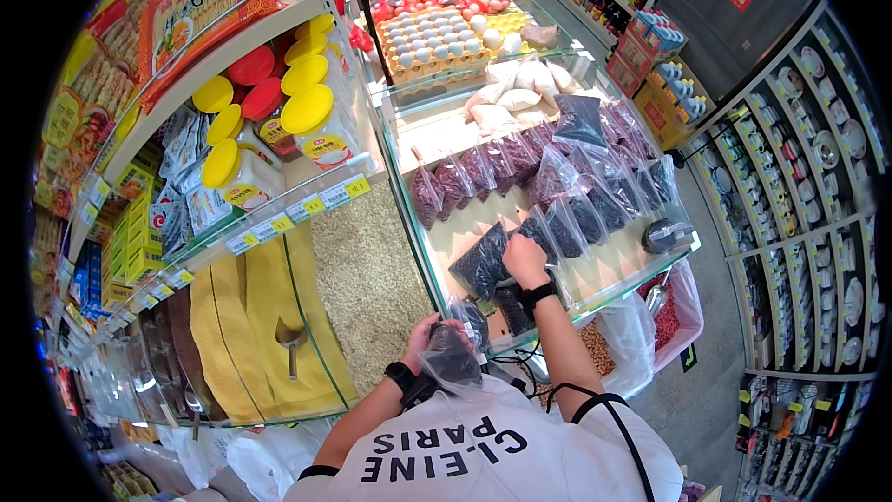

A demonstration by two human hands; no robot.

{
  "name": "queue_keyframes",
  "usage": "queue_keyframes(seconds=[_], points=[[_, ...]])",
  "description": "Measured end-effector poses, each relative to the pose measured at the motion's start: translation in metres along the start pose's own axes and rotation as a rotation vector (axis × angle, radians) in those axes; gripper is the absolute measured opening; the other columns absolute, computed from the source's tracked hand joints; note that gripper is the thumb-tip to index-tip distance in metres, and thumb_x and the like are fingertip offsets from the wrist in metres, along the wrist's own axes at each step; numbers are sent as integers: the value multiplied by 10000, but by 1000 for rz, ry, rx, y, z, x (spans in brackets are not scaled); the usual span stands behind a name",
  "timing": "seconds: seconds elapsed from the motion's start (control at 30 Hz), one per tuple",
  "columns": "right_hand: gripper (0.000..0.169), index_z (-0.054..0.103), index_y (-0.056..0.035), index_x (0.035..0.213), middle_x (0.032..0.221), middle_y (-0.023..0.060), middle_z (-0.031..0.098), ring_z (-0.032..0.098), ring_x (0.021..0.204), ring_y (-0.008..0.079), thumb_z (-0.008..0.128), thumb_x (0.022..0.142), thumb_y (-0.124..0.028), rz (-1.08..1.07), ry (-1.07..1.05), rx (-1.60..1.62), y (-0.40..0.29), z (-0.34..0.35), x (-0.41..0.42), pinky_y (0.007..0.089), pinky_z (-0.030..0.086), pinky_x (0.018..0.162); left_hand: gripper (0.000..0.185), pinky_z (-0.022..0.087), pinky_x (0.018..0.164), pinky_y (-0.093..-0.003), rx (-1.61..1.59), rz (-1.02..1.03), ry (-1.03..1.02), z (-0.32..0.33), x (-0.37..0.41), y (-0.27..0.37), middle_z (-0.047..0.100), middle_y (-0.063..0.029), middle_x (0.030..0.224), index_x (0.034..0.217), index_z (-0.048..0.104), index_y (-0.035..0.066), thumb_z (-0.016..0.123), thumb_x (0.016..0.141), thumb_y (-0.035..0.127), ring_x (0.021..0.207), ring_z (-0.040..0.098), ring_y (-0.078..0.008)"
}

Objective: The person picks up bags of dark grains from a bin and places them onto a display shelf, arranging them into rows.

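My left hand (417,340) is close to my chest at the counter's near edge. It grips a clear plastic bag of dark grains or beans (446,354). My right hand (526,261) reaches over the display counter, fingers curled at the edge of another clear bag of dark beans (482,259), which lies tilted on the counter; the fingertips are partly hidden. Beneath the right wrist lies a further dark-filled bag (514,310). To the right of that hand, bags of dark beans (585,216) stand in a row, and behind them runs a row of bags with dark-red beans (481,171).
Glass panels (418,237) edge the counter. White-filled bags (516,94) and egg trays (432,42) sit farther back. To the left are a rice bin (369,258), a metal scoop (289,338) and shelved yellow-lidded jars (306,111). A pink-lined bin (686,321) stands lower right.
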State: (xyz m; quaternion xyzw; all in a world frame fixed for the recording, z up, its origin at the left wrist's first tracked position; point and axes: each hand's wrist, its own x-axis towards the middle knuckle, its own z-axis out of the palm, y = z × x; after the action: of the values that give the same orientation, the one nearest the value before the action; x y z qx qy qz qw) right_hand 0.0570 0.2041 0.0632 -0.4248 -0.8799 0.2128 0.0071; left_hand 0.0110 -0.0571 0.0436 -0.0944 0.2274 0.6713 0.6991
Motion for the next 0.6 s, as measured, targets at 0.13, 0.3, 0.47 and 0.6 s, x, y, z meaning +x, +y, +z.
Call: queue_keyframes(seconds=[0.13,0.3,0.47,0.6], points=[[134,647,-34,795,837,203,641,635,784,358,540,740,-91,-24,-17,-78,-10,7,7,433,515,690,521,441,838,-450,12,2,27,0,-1,0,600,-183,866,991,513,-24,359,874,460,898,574,-353],[145,651,-29,818,847,198,646,638,807,345,543,742,-89,-44,-122,-107,-15,17,4,417,519,703,522,442,837,-446,-10,-10,8,0,0,1,600,-179,867,987,517,-23,359,874,461,893,574,-349],[144,657,-23,764,827,209,641,637,796,346,547,732,-110,13,-102,-38,-16,21,3,420,519,700,525,444,834,-440,4,-3,-6,-2,0,0,595,-179,875,994,519,-26,350,879,458,895,571,-344],[152,656,-16,758,816,211,640,637,786,349,545,722,-113,-17,-71,-51,-11,25,3,424,518,694,521,445,832,-439,2,0,-10,1,-1,0,593,-183,879,993,519,-26,338,885,450,898,569,-346]])
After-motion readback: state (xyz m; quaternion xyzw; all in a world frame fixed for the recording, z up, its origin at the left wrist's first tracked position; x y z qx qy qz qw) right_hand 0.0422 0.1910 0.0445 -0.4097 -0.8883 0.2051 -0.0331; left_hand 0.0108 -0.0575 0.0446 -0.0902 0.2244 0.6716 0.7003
